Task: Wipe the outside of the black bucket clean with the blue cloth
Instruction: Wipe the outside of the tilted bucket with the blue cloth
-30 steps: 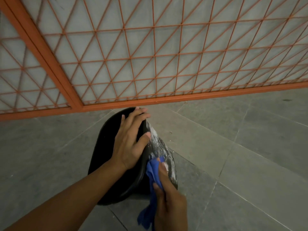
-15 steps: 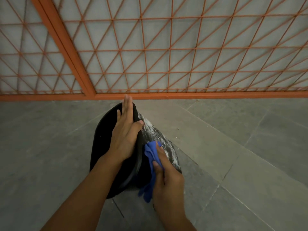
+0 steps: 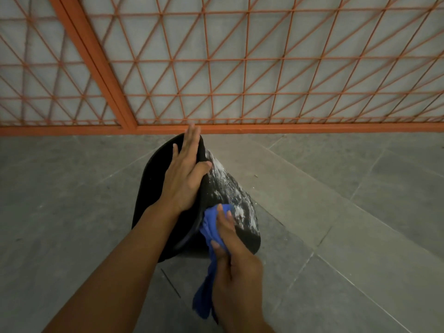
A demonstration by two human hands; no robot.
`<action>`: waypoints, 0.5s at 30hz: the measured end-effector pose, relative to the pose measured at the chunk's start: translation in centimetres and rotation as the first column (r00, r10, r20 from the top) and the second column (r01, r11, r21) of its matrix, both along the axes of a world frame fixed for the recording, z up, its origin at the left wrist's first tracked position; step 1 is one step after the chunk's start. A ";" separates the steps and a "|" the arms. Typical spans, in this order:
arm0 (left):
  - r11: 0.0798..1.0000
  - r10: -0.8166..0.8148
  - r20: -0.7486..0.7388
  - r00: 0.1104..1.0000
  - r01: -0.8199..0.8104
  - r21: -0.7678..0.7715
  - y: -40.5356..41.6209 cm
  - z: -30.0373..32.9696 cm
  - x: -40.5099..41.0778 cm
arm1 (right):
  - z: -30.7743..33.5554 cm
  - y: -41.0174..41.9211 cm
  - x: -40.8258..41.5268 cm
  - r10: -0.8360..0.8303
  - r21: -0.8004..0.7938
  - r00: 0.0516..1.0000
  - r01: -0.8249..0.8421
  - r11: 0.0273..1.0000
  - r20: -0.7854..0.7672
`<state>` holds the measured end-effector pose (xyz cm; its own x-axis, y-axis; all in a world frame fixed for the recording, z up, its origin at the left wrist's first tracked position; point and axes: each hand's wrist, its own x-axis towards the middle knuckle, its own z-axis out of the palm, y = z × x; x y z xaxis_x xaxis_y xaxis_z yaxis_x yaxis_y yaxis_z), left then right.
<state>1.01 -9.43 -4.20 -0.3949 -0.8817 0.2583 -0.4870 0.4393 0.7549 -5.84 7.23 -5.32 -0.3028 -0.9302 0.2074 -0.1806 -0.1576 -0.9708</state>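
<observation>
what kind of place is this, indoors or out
Hard to say for sure; it looks like a porch, yard edge or utility area. The floor is large grey stone tiles, and an orange metal grille fences it in, with a pale surface behind.

left hand [image 3: 186,181] flat, right hand [image 3: 236,263] gripping

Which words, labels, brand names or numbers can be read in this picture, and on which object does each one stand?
None: no readable text shows on the black bucket, the blue cloth, the orange grille or the floor tiles.
</observation>
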 end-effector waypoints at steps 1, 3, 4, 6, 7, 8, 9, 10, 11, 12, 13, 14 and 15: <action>1.000 0.001 -0.003 1.000 0.000 0.014 0.0 0.1 -0.1 | -0.6 -0.5 -0.3 -0.056 -0.006 0.997 0.056 0.998 -0.045; 0.999 0.018 -0.009 1.000 -0.017 0.035 0.3 0.5 -0.5 | -1.2 -1.5 -0.5 -0.162 -0.012 0.986 0.162 0.987 -0.044; 0.999 0.027 -0.011 1.000 -0.027 0.036 0.6 0.6 -0.8 | -1.2 -1.4 -0.2 -0.184 -0.020 0.982 0.184 0.983 -0.032; 1.000 0.017 -0.024 1.000 -0.017 0.017 1.1 0.6 -0.9 | -1.0 -0.3 0.6 -0.182 -0.027 0.983 0.182 0.983 0.005; 1.000 0.002 -0.033 0.999 -0.001 0.013 1.2 0.6 -0.9 | -0.9 0.3 1.0 -0.168 -0.031 0.985 0.169 0.985 0.021; 1.000 -0.010 -0.034 0.999 0.010 0.016 1.1 0.6 -0.7 | -0.8 0.5 1.1 -0.163 -0.039 0.987 0.163 0.986 0.001; 1.000 -0.009 -0.026 1.000 0.010 0.026 1.0 0.7 -0.7 | -1.0 0.1 0.7 -0.179 -0.039 0.982 0.177 0.983 -0.063; 0.999 0.001 -0.013 1.000 -0.001 0.038 0.8 0.8 -0.7 | -1.3 -0.6 0.1 -0.185 -0.019 0.979 0.184 0.983 -0.092; 0.999 0.016 0.000 1.000 -0.016 0.045 0.7 0.9 -0.9 | -1.6 -1.3 -0.7 -0.198 0.025 0.977 0.201 0.979 -0.079; 0.999 0.027 0.011 1.000 -0.028 0.040 0.8 1.0 -1.2 | -1.7 -1.7 -1.2 -0.215 0.069 0.976 0.217 0.974 -0.041; 0.999 0.033 0.017 0.999 -0.033 0.023 0.9 1.0 -1.4 | -1.7 -1.7 -1.2 -0.240 0.096 0.971 0.239 0.966 -0.010; 0.999 0.032 0.021 0.999 -0.032 0.002 1.0 0.9 -1.5 | -1.6 -1.2 -0.8 -0.260 0.103 0.965 0.258 0.961 0.012; 0.999 0.032 0.024 0.999 -0.032 -0.010 1.0 0.8 -1.5 | -1.3 -0.4 -0.1 -0.262 0.092 0.965 0.258 0.962 0.030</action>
